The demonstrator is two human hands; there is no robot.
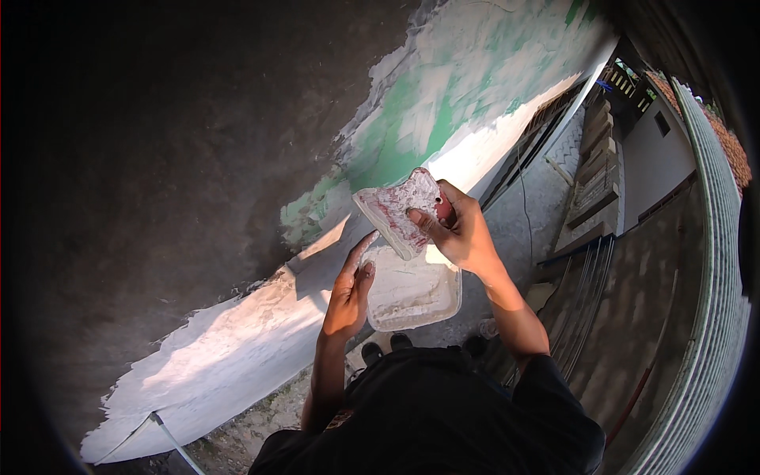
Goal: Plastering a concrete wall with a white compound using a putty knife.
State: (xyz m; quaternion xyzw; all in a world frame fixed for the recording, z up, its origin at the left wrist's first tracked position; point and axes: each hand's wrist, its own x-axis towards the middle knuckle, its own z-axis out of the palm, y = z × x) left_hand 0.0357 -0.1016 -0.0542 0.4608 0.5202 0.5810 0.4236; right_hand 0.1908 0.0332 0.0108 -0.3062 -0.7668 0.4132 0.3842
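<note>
My right hand (463,233) grips a wide flat paintbrush (396,210), its thumb lying across the red handle. Thick white paint coats the handle and the bristles, which point down and to the left. My left hand (348,297) is beside the bristle end, fingers stretched upward and thumb apart. White paint marks its fingertips; whether they touch the bristles I cannot tell. Below the brush is a pale rectangular tub (416,305) with white paint in it. The left hand is close to the tub's left rim, and contact there is unclear.
To the left rises a dark grey wall (198,158) with a band of white and green paint (412,119). Feet in dark footwear (372,352) show below the tub. A thin metal bar (176,443) stands at lower left. Corrugated sheeting (716,317) curves along the right.
</note>
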